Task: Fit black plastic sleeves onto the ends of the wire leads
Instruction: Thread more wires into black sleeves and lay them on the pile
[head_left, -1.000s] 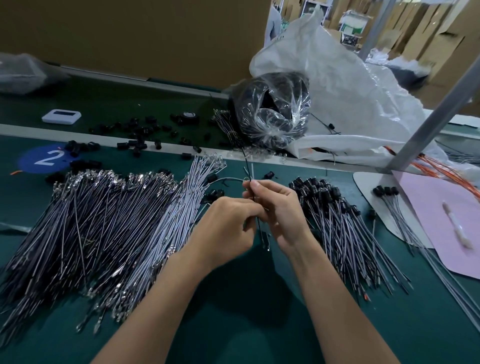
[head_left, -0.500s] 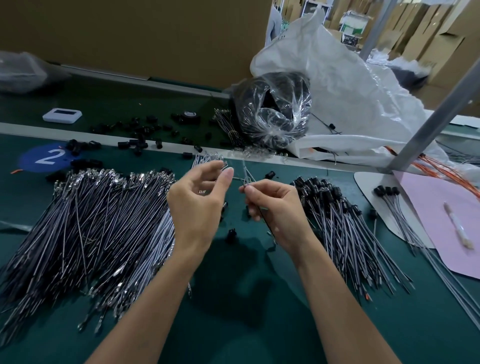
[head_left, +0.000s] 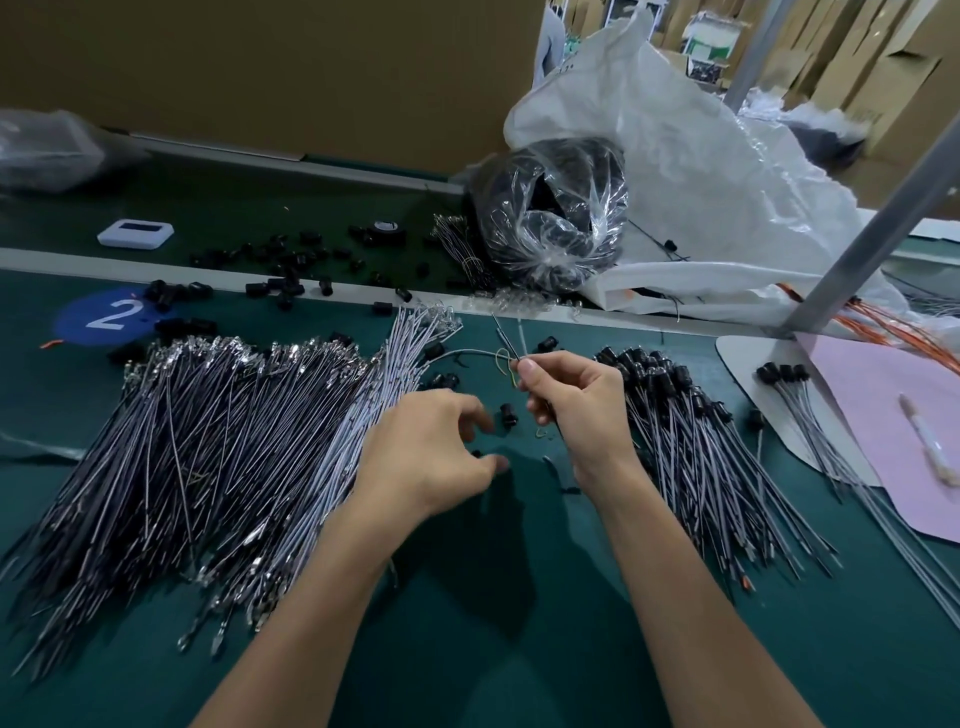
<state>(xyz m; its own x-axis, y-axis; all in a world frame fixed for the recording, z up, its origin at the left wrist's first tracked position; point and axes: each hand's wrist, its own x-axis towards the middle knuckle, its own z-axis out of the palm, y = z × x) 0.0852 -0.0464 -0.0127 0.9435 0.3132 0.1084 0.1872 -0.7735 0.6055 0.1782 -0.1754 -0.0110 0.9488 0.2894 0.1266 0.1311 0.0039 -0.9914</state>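
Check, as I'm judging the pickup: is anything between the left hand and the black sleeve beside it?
Nothing visible: only bare mat lies between the left hand and the black sleeve. The right hand, holding a wire lead, sits beyond.

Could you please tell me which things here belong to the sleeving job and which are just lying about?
Job: wire lead, pinched by right hand; black sleeve by left hand; bare-lead pile; sleeved-lead pile; scattered sleeves.
Lying about: white device; tape roll; pink sheet; pen; white sack; orange wires.
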